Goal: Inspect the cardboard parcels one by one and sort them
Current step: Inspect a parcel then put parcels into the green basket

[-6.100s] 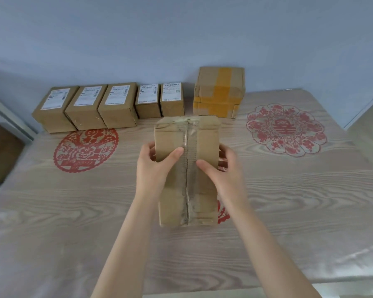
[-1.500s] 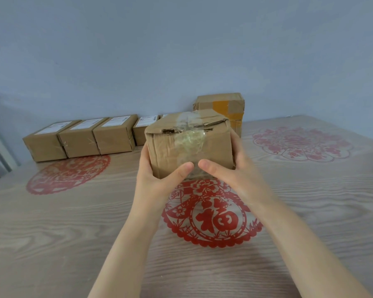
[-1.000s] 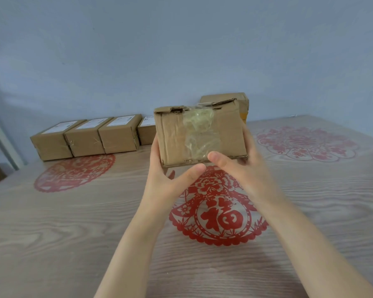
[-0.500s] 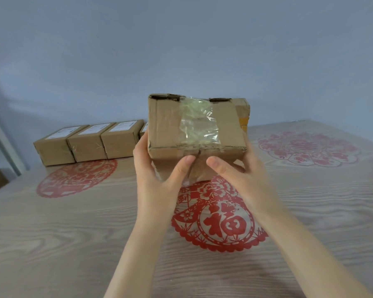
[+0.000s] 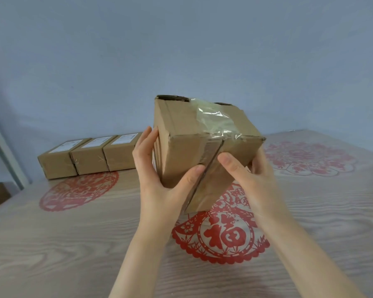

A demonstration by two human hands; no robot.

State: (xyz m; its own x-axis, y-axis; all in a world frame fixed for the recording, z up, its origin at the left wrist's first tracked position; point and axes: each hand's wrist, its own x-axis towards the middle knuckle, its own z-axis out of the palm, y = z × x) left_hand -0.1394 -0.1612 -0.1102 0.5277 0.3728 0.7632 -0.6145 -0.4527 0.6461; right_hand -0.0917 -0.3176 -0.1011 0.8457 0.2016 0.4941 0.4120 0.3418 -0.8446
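Observation:
I hold a worn brown cardboard parcel (image 5: 187,134) in the air above the table, tilted, with wrinkled clear tape across its upper face and down its seam. My left hand (image 5: 157,175) grips its left side, thumb on the front face. My right hand (image 5: 252,179) grips the right side from below, thumb beside the taped seam. The parcel's top corners look torn. Three labelled brown parcels (image 5: 88,154) stand in a row at the far left by the wall. The yellow-taped parcel behind is hidden by the held one.
The wood-grain table (image 5: 73,244) carries red paper-cut decorations: one at the left (image 5: 78,190), one under my hands (image 5: 222,233), one at the far right (image 5: 306,158). A blue wall runs behind. A white frame (image 5: 2,151) stands at the left edge.
I have lifted the parcel off the table and turned it over several seconds; in the last half second it tilted and rotated, bringing its seamed face toward me.

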